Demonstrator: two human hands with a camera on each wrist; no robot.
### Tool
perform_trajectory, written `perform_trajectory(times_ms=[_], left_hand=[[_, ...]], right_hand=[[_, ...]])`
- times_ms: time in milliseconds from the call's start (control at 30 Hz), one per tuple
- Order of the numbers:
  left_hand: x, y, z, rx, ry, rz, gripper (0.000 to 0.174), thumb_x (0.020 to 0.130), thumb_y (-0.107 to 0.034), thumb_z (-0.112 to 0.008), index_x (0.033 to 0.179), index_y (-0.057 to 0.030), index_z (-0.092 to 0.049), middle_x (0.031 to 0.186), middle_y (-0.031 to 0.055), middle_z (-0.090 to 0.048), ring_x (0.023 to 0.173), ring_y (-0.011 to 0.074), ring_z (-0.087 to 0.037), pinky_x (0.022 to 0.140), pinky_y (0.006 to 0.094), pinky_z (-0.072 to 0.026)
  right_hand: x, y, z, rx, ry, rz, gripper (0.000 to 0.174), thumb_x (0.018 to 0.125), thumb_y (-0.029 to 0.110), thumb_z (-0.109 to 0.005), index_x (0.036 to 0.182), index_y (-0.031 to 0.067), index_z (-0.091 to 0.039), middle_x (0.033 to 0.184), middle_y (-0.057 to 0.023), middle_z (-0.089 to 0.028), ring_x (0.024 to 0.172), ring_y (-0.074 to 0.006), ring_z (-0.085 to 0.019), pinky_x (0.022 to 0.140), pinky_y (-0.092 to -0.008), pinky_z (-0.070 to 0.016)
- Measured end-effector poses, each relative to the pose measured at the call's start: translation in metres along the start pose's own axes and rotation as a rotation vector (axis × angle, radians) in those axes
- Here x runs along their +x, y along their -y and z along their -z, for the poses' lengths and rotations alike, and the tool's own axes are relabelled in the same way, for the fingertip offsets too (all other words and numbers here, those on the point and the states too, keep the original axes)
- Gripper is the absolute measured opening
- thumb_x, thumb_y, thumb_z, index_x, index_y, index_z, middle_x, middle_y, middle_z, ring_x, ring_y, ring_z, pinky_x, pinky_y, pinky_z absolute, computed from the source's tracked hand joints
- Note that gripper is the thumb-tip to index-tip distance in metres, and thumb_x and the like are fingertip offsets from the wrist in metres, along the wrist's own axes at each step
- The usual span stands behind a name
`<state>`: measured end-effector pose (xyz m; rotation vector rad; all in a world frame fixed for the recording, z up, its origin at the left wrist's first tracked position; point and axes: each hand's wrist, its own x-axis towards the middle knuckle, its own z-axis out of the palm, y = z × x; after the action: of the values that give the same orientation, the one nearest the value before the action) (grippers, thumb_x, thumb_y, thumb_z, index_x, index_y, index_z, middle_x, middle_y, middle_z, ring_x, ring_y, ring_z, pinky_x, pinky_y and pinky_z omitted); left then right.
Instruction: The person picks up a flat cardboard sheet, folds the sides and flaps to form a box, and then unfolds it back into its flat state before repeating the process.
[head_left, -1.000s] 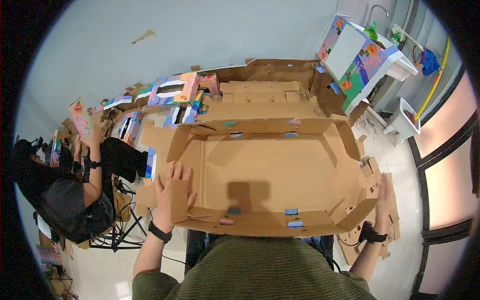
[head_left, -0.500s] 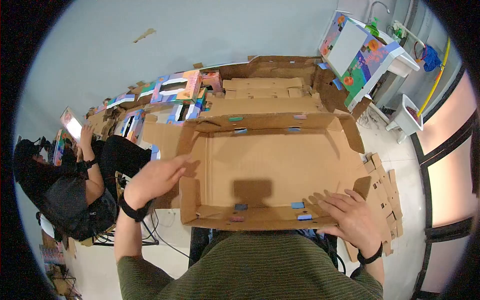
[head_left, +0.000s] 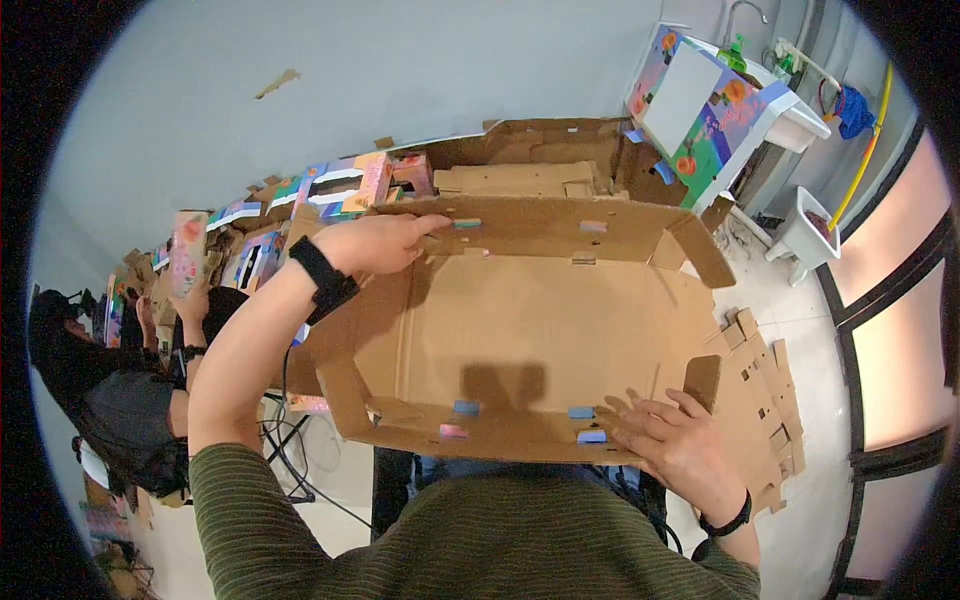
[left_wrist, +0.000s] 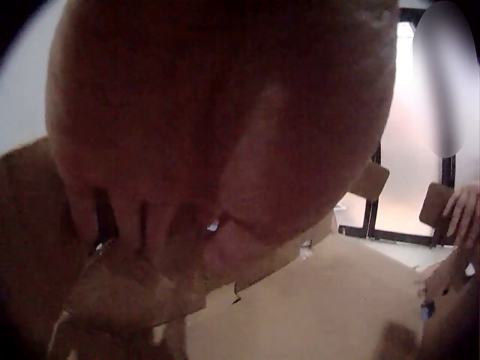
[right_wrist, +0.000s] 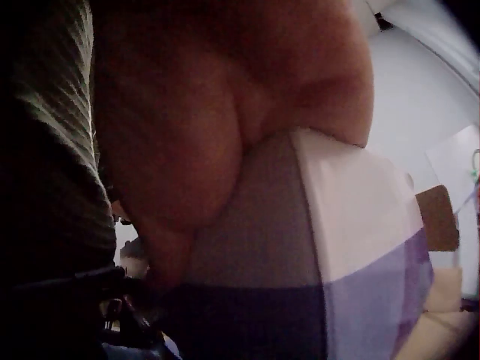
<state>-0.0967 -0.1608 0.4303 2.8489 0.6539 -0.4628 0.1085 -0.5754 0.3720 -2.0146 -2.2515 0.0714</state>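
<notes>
A large brown cardboard tray (head_left: pixel 520 310) lies open side up in front of the torso. At its far left corner, my left hand (head_left: pixel 365 245) reaches across with extended fingers against the inside of the far wall; the left wrist view shows its palm (left_wrist: pixel 217 112) close above cardboard. My right hand (head_left: pixel 675 445) holds the near wall toward the right, fingers over the edge on the inside. In the right wrist view, the thumb side of that hand (right_wrist: pixel 225 105) lies against the white and purple outer face (right_wrist: pixel 367 225). The right end flap (head_left: pixel 702 382) stands up beside it.
Flat cardboard pieces (head_left: pixel 765 410) lie on the floor at the right. Printed boxes (head_left: pixel 345 185) and brown cardboard line the wall behind. At the left sits a person in black (head_left: pixel 130 400) holding a printed piece (head_left: pixel 188 250). A sink (head_left: pixel 800 125) stands far right.
My left hand has moved from the tray's left end to the far left corner. My right hand has come from the right side onto the near wall. The tray's end panels have shifted.
</notes>
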Motion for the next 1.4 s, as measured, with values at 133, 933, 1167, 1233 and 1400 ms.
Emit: perform_trajectory(times_ms=[133,933,1167,1233,1400], left_hand=[[0.029,0.016,-0.021,0.221,-0.13,-0.041,0.065,0.097,-0.016,-0.055,0.157,-0.0159,-0.032,0.148,0.0227,-0.048,0.126,0.0435,-0.057,0.107,0.0489,-0.0461],[0.054,0.091,-0.08,0.264,-0.204,0.34,0.078,0.094,-0.042,-0.067,0.159,-0.0161,-0.031,0.156,0.0145,-0.046,0.138,0.0307,-0.052,0.113,0.0606,-0.0372],[-0.094,0.044,0.012,-0.341,0.042,-0.115,0.068,0.099,-0.047,-0.063,0.149,-0.0036,-0.049,0.142,0.0205,-0.059,0.13,0.0315,-0.058,0.108,0.0401,-0.0453],[-0.147,0.015,0.034,-0.328,0.008,-0.108,0.069,0.098,-0.042,-0.067,0.15,-0.0016,-0.047,0.141,0.0211,-0.06,0.129,0.0312,-0.058,0.107,0.0399,-0.0456],[-0.237,-0.009,0.03,-0.383,0.01,-0.118,0.082,0.088,-0.042,-0.079,0.151,-0.001,-0.045,0.14,0.0208,-0.059,0.128,0.0317,-0.059,0.106,0.0408,-0.0453]], right_hand=[[0.001,-0.005,-0.003,-0.015,-0.03,0.013,0.028,0.087,0.028,-0.069,0.113,0.0179,-0.074,0.126,0.0006,-0.07,0.129,-0.0202,-0.058,0.113,-0.0459,-0.0408],[-0.007,-0.016,-0.025,0.124,0.091,0.003,0.033,0.091,0.025,-0.066,0.123,0.0194,-0.068,0.13,-0.0001,-0.068,0.129,-0.0215,-0.059,0.111,-0.0442,-0.0435],[-0.004,-0.014,0.034,0.18,0.151,-0.122,0.034,0.088,0.012,-0.062,0.12,0.0197,-0.071,0.117,-0.0031,-0.074,0.103,-0.0249,-0.071,0.081,-0.0366,-0.0588],[-0.008,-0.014,0.041,0.102,0.049,-0.127,0.038,0.086,0.01,-0.062,0.121,0.0228,-0.072,0.111,-0.004,-0.076,0.092,-0.0262,-0.074,0.072,-0.036,-0.0599],[-0.01,-0.013,0.073,0.002,-0.072,-0.153,0.046,0.08,0.006,-0.064,0.122,0.0227,-0.072,0.112,-0.0041,-0.076,0.094,-0.0264,-0.075,0.072,-0.0374,-0.0606]])
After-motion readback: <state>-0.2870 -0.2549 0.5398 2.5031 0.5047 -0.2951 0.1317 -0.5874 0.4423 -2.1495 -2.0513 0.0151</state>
